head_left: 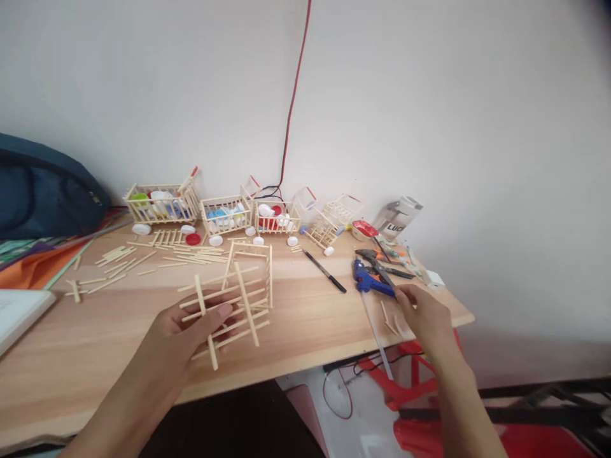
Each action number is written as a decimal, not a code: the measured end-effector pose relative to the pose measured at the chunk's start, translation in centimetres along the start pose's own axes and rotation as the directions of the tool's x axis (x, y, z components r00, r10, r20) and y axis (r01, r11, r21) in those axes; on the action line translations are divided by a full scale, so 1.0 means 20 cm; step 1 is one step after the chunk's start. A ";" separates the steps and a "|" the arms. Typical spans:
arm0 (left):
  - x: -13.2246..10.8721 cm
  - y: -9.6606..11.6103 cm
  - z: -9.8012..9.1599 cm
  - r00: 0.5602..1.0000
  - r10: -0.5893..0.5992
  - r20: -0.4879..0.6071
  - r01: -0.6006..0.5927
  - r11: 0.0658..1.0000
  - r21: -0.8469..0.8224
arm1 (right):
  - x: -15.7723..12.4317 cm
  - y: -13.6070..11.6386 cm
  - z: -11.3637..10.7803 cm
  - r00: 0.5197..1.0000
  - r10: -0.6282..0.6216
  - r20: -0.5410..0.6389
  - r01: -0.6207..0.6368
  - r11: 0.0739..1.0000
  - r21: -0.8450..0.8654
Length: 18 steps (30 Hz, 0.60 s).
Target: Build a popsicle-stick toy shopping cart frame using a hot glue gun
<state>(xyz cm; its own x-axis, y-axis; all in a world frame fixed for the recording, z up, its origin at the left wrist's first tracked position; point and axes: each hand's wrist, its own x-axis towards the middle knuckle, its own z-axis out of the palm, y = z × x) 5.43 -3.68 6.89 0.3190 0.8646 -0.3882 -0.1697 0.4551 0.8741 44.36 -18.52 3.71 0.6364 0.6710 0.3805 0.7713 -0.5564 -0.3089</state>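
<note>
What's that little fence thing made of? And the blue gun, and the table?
Frame: thin pale sticks, matte and unpainted, so it looks like bare wood, perhaps bamboo.
Glue gun: smooth, slightly shiny blue body, most likely plastic.
Table: light wood-grain top, smooth and even. It could be laminate board rather than solid wood.

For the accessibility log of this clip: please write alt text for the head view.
The left hand holds a half-built stick frame over a wooden table, while the right hand reaches to a blue glue gun. Small stick carts line the white wall behind.
</note>
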 end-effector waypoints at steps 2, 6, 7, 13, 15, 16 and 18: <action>0.00 -0.01 0.00 1.000 -0.020 -0.014 0.020 1.000 0.001 | 0.02 0.08 0.01 1.000 -0.008 0.016 0.009 0.999 -0.036; 0.00 -0.03 0.02 0.998 -0.021 -0.051 0.021 1.000 0.011 | 0.12 0.18 0.03 0.999 -0.028 0.035 0.032 0.994 -0.107; 0.00 -0.03 0.03 0.998 -0.023 -0.054 0.024 1.000 0.014 | 0.16 0.21 0.04 0.999 -0.028 0.043 0.033 0.992 -0.125; -0.04 -0.06 0.11 0.996 -0.080 -0.040 0.081 0.996 0.040 | 0.41 0.31 0.09 0.958 -0.137 0.253 0.178 0.973 -0.150; -0.05 -0.07 0.13 0.994 -0.100 -0.036 0.102 0.994 0.036 | 0.44 0.34 0.09 0.931 -0.197 0.309 0.248 0.959 -0.134; -0.06 -0.08 0.14 0.994 -0.100 -0.036 0.101 0.994 0.036 | 0.45 0.35 0.08 0.921 -0.225 0.317 0.277 0.952 -0.130; -0.06 -0.10 0.17 0.996 -0.090 -0.023 0.091 0.995 0.046 | 0.45 0.38 0.09 0.923 -0.273 0.272 0.318 0.938 -0.136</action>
<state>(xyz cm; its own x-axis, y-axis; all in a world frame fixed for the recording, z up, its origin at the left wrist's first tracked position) 8.47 -6.31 6.66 0.3119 0.8248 -0.4716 -0.0969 0.5213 0.8478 56.04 -15.85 3.26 0.3776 0.9045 0.1981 0.9255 -0.3754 -0.0501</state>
